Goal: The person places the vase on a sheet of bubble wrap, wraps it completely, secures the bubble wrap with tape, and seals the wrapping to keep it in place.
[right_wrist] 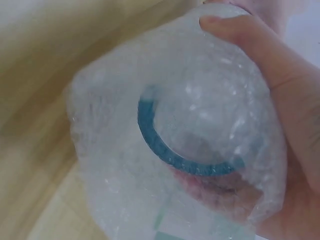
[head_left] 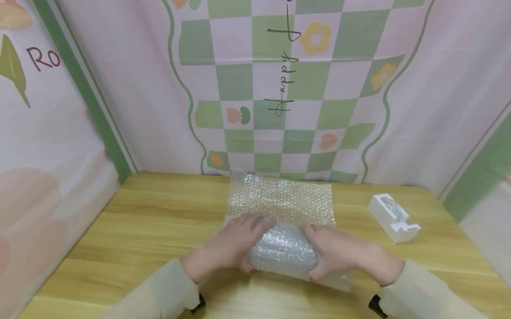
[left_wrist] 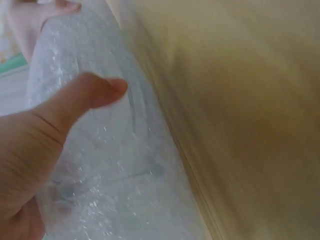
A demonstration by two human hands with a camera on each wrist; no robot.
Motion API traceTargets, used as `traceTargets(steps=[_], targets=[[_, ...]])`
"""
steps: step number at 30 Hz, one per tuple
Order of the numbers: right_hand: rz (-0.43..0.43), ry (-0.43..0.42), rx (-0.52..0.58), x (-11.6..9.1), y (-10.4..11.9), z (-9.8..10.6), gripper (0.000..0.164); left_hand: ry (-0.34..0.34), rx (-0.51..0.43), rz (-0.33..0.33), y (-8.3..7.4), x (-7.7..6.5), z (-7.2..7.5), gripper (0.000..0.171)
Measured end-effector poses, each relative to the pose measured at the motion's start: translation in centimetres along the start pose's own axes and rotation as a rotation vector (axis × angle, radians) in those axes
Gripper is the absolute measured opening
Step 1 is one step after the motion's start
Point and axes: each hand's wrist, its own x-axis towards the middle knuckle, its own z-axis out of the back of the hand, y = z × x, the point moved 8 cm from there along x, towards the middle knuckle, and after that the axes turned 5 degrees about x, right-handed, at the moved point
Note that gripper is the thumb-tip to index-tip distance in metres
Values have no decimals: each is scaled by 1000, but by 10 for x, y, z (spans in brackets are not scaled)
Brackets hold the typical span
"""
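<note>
A clear bubble wrap sheet (head_left: 284, 197) lies flat toward the back of the wooden table, its near part wound into a thick roll (head_left: 283, 255). My left hand (head_left: 239, 239) grips the roll's left end, thumb over the top. At the other end my right hand (head_left: 336, 250) holds it, fingers around the side. Loose wrap sticks out past the right hand. In the right wrist view, a curved blue rim (right_wrist: 150, 132) shows through the wrap at the open end; the rest of that rolled-up thing is hidden. The left wrist view shows the left thumb (left_wrist: 87, 92) across the wrap.
A white tape dispenser (head_left: 393, 218) with a roll of tape stands at the right on the wooden table (head_left: 156, 231). Printed fabric curtains (head_left: 272, 83) hang behind the table and along both sides.
</note>
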Motion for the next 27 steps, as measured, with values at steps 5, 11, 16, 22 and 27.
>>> traceTargets(steps=[5, 11, 16, 22, 27], targets=[[-26, 65, 5, 6, -3, 2, 104, -1, -69, -6, 5, 0, 1, 121], [-61, 88, 9, 8, -7, 6, 112, 6, -82, -8, 7, 1, 0, 119], [-60, 52, 74, 6, -7, 9, 115, 9, -92, -1, 10, 1, -2, 121], [-14, -43, 11, 0, -6, 15, 112, 28, -131, 28, 14, 2, -5, 122], [116, -238, -180, -10, 7, 28, 105, 43, -175, 54, 17, 3, -6, 121]])
